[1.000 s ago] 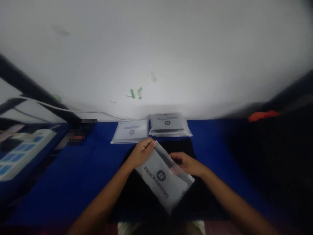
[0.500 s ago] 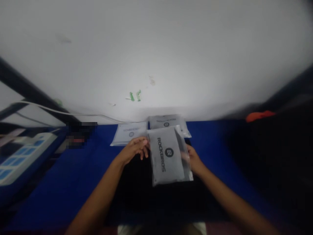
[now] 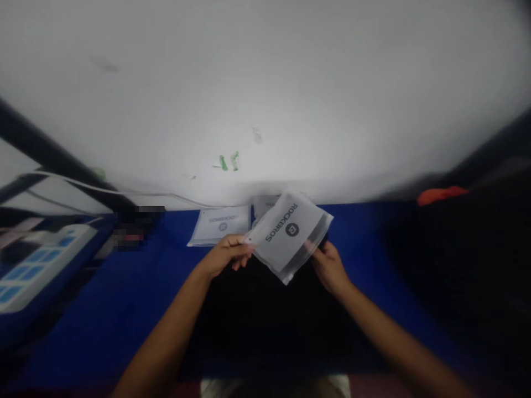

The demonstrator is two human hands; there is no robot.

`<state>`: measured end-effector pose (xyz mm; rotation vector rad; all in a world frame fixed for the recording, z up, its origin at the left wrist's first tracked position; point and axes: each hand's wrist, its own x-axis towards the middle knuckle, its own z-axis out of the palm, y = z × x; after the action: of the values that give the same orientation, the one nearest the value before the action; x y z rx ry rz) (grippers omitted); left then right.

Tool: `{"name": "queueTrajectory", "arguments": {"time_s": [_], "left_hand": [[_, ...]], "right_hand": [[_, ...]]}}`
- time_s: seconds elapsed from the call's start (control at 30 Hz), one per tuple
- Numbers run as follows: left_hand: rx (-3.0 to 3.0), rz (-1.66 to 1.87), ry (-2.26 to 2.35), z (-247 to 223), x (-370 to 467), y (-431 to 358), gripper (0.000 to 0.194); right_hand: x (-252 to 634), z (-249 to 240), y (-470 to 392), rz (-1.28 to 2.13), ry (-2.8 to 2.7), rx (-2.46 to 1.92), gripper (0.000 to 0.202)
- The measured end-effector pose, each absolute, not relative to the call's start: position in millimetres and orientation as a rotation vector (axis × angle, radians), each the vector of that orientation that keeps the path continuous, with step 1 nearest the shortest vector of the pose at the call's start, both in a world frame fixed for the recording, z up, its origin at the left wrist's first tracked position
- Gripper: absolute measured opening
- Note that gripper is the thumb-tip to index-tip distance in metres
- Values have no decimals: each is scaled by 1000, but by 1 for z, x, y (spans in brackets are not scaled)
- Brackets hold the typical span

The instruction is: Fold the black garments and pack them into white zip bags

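Observation:
A frosted zip bag (image 3: 286, 229) printed ROCKBROS is held up, tilted, over a black area (image 3: 269, 326) on the blue table. My left hand (image 3: 226, 255) pinches the bag's left corner between thumb and fingers. At its clear zip-edge side, my right hand (image 3: 332, 268) grips the bag. Fingertips of that hand show through the clear strip; whether they are behind or inside it I cannot tell. Behind my left hand lies a second ROCKBROS bag (image 3: 222, 224), flat on the table. Another grey bag (image 3: 263, 204) is partly hidden by the held one.
The blue table (image 3: 360, 232) meets a pale wall (image 3: 265, 83) at the back. A white cable (image 3: 124, 192) runs along the wall. On the left stands a white rack with blue panels (image 3: 41, 268). An orange object (image 3: 442, 195) lies at the right by a dark mass.
The held bag has turned clockwise and risen a little, its lower end swinging left. My left hand, beside its edge before, now pinches a corner.

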<state>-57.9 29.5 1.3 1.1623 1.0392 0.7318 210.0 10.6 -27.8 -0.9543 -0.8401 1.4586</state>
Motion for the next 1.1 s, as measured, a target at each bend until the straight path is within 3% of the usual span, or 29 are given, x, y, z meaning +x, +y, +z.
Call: {"name": "queueTrajectory", "arguments": {"time_s": [0.27, 0.5, 0.57, 0.73, 0.93, 1.1], "left_hand": [[968, 1235, 1175, -3, -60, 40, 26], [1203, 575, 935, 7, -45, 23, 27], [1246, 539, 936, 9, -49, 23, 24], [1191, 890, 1014, 15, -66, 31, 24], [1084, 1350, 1282, 16, -98, 45, 31], [1205, 1400, 1799, -6, -138, 60, 27]], "right_hand": [[206, -16, 1, 1681, -748, -902, 32], [207, -22, 4, 1608, -775, -926, 36], [212, -26, 6, 1587, -811, -944, 37], [226, -26, 10, 1630, -1040, -956, 34], [233, -11, 3, 1960, -1245, -858, 35], [233, -10, 0, 2059, -1232, -821, 39]]}}
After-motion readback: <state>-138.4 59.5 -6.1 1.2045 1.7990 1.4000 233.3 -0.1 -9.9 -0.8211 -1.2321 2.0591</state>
